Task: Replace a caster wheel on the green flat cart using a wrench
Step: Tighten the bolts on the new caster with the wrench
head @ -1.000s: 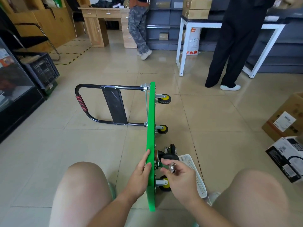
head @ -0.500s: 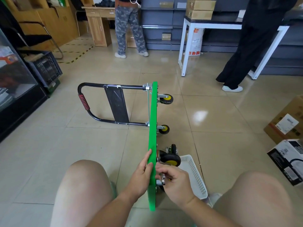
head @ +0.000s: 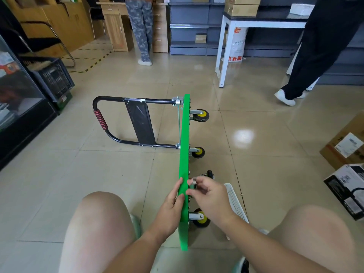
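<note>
Left hand (head: 173,203) presses flat, steadying the cart (head: 184,154) on edge, so the right hand (head: 210,196), pinching a wrench (head: 194,183), reaches its underside.

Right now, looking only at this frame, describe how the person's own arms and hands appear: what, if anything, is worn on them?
The left hand and right hand are bare: no gloves, no rings visible. The left forearm and right forearm are uncovered as far as the frame shows, with no sleeve, watch or wristband.
</note>
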Action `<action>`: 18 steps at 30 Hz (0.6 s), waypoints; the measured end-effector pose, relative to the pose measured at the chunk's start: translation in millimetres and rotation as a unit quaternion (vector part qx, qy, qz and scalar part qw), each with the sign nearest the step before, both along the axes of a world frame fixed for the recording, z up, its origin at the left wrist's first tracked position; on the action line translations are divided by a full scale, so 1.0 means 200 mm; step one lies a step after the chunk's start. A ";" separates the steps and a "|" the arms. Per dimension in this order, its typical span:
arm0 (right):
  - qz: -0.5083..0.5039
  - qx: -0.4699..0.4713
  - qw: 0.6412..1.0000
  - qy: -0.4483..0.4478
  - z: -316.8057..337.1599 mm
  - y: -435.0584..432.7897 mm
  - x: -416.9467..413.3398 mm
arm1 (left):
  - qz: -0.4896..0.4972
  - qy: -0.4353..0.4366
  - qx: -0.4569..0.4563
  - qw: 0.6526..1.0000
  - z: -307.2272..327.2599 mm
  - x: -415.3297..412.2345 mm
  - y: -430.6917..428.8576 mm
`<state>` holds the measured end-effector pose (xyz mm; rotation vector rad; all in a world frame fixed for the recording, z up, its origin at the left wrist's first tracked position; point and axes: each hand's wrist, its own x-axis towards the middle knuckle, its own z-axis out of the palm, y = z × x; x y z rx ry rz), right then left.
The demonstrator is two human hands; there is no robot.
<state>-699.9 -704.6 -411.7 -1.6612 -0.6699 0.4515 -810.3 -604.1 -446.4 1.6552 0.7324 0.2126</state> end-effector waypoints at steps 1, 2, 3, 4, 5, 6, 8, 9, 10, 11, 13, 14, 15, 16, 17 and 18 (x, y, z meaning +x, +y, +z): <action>0.000 -0.004 1.000 0.013 0.01 0.02 0.02 | -0.002 -0.001 0.004 1.000 0.00 0.00 0.00; 0.000 -0.010 1.000 0.021 0.02 0.04 0.05 | -0.003 -0.002 0.008 1.000 0.00 0.00 0.00; 0.002 -0.018 1.000 0.024 0.04 0.06 0.08 | -0.004 -0.003 0.012 1.000 -0.01 0.00 0.01; 0.006 -0.028 0.999 0.025 0.05 0.08 0.12 | -0.004 -0.005 0.013 1.000 -0.01 0.00 0.01; 0.012 -0.037 0.999 0.028 0.06 0.11 0.15 | -0.004 -0.006 0.010 1.000 -0.01 0.00 0.01; 0.015 -0.044 0.998 0.035 0.06 0.13 0.18 | -0.005 -0.006 0.006 1.000 -0.01 0.00 0.01; 0.014 -0.054 0.997 0.058 0.07 0.17 0.24 | -0.008 -0.004 0.003 1.000 -0.01 0.00 0.01; 0.012 -0.054 0.996 0.075 0.06 0.18 0.27 | -0.009 -0.004 0.005 1.000 -0.01 0.00 0.01; 0.007 -0.053 0.994 0.093 0.06 0.19 0.29 | -0.009 -0.004 0.007 1.000 0.00 0.00 0.01; 0.002 -0.050 0.993 0.111 0.06 0.20 0.30 | -0.008 -0.003 0.010 1.000 0.00 0.00 0.01; -0.018 -0.032 0.991 0.131 0.08 0.18 0.30 | -0.011 -0.002 0.013 1.000 0.00 0.00 0.00; -0.027 -0.019 0.991 0.133 0.10 0.16 0.29 | -0.012 -0.001 0.013 1.000 0.00 0.00 0.00; -0.030 -0.007 0.991 0.127 0.12 0.13 0.27 | -0.012 -0.001 0.012 1.000 0.00 0.00 0.00; -0.029 0.002 0.993 0.115 0.13 0.09 0.24 | -0.009 -0.002 0.011 1.000 0.00 0.01 0.00; -0.026 0.010 0.994 0.103 0.14 0.05 0.21 | -0.006 -0.002 0.013 1.000 0.00 0.01 0.00; -0.022 0.016 0.995 0.095 0.14 0.01 0.18 | -0.003 0.000 0.016 1.000 -0.01 0.01 0.00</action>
